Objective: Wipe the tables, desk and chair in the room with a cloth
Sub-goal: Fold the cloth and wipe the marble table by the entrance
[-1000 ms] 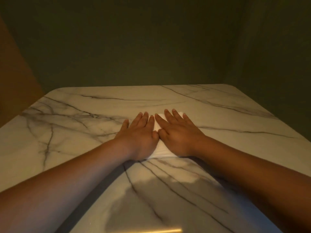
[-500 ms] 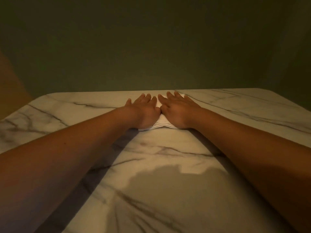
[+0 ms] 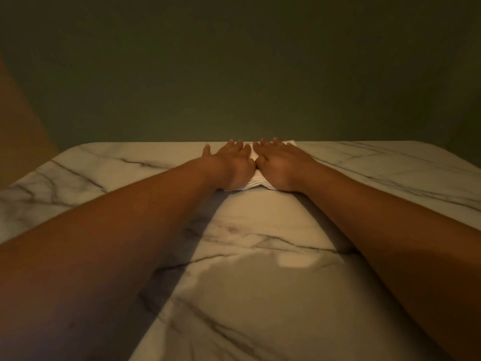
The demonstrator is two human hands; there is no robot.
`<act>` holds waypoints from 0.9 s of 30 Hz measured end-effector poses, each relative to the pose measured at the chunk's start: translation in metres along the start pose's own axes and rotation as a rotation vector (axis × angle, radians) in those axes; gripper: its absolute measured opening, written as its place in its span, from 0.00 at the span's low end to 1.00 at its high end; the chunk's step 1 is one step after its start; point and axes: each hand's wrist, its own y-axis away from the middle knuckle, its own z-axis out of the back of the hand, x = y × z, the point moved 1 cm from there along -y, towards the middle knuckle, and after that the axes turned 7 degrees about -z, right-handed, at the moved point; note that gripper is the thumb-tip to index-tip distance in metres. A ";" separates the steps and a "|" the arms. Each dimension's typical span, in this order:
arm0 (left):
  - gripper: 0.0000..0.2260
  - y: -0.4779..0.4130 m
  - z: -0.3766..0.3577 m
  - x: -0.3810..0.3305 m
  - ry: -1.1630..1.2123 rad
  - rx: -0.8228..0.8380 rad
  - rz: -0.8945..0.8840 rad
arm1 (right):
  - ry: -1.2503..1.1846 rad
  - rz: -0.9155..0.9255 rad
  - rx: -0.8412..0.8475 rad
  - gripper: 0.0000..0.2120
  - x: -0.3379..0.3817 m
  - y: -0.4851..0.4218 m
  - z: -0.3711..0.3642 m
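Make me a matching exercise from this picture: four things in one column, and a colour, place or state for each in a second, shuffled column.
Column one:
1. cloth
2. table
3. left hand
4. wall

Column two:
a. dark green
b. flat, fingers straight
c. white with dark veins
d. white, folded, at the far edge

Pairs: 1-d, 2-c, 3-b, 4-a.

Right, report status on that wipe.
Both flat, open: left hand, right hand, side by side on white cloth. Cloth at marble table far edge. Beyond it, green wall.
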 end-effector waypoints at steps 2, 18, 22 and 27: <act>0.26 0.006 0.000 -0.002 0.076 -0.018 0.029 | -0.020 -0.035 0.026 0.27 0.003 0.006 0.002; 0.26 0.137 -0.027 -0.022 0.161 -0.036 0.002 | -0.076 -0.018 0.072 0.28 0.056 0.135 0.000; 0.26 0.186 -0.033 -0.034 0.194 -0.041 0.015 | -0.066 0.008 0.090 0.28 0.072 0.177 -0.001; 0.26 0.243 -0.042 -0.045 0.208 -0.023 0.019 | -0.065 0.037 0.103 0.28 0.094 0.227 -0.002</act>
